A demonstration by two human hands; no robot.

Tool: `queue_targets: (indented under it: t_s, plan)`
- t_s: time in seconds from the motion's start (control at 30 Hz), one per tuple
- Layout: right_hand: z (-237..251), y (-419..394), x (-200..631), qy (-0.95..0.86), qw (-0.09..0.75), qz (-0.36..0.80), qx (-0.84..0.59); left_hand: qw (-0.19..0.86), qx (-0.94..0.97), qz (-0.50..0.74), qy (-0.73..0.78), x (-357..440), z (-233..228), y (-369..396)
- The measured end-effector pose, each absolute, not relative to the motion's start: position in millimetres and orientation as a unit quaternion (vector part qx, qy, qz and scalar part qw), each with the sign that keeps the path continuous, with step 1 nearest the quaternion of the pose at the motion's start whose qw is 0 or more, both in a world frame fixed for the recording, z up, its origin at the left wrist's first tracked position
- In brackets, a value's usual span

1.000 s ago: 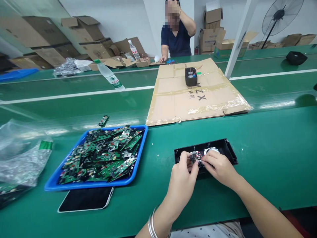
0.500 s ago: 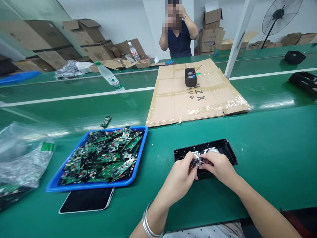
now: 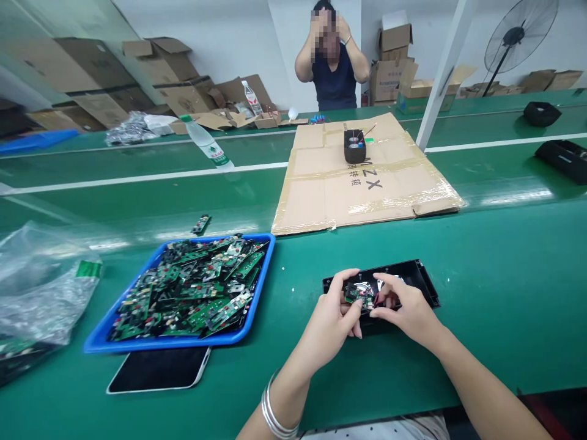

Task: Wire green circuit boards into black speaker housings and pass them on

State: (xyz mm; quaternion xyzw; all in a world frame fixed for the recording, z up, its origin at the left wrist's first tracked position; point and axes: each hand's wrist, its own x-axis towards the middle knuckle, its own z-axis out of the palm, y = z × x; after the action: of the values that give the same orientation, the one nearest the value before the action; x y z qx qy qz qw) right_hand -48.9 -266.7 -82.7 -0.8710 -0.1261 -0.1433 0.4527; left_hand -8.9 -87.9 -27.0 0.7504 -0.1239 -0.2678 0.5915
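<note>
Board and wiring work over the open black housing [image 3: 419, 280], near the front edge of the desk [image 3: 486, 275].
Toward the desk's left edge lies a clear bag [image 3: 43, 305], then the blue tray [image 3: 183, 346] of circuit boards, overhanging a dark-screened slab [image 3: 160, 371]. Your left hand [image 3: 332, 315] pinches a small board [image 3: 354, 294] between thumb and fingers, above the housing's left half; your right hand [image 3: 410, 308] has thumb and forefinger apart beside red wires [image 3: 376, 298], and you cannot tell whether its curled fingers grip them. The step looks like handling the wired board; your next move probably calls for a steady left pinch and slack wires. Green surface gives you room rightward; beyond the housing, the cardboard's [image 3: 312, 195] near edge limits reach.
</note>
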Motion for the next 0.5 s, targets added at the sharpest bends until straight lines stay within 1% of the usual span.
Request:
queue_targets:
  t_s: [0.03,0.1,0.17,0.23,0.3,0.37,0.43,0.5]
  plan:
    - [-81,-270,-49,-0.102,0.478,-0.147,-0.860,0.573,0.760,-0.278,-0.132,-7,-26,-85]
    - [-79,-278,-50,-0.040,0.494,-0.203,-0.844,0.536,0.780,-0.289,-0.142,-4,-23,-79]
    - [-77,-286,-50,0.008,0.460,-0.276,-0.844,0.513,0.795,-0.291,-0.140,0,-21,-73]
    - [-77,-291,-48,-0.002,0.388,-0.305,-0.869,0.493,0.812,-0.279,-0.142,4,-20,-69]
    - [-76,-292,-47,-0.060,0.298,-0.273,-0.913,0.470,0.834,-0.247,-0.149,7,-20,-68]
    - [-75,-289,-45,-0.121,0.211,-0.201,-0.949,0.458,0.850,-0.213,-0.149,9,-22,-69]
    - [-75,-287,-45,-0.159,0.151,-0.136,-0.966,0.466,0.850,-0.203,-0.138,11,-25,-72]
    - [-74,-286,-44,-0.181,0.120,-0.097,-0.971,0.483,0.840,-0.212,-0.126,12,-28,-74]
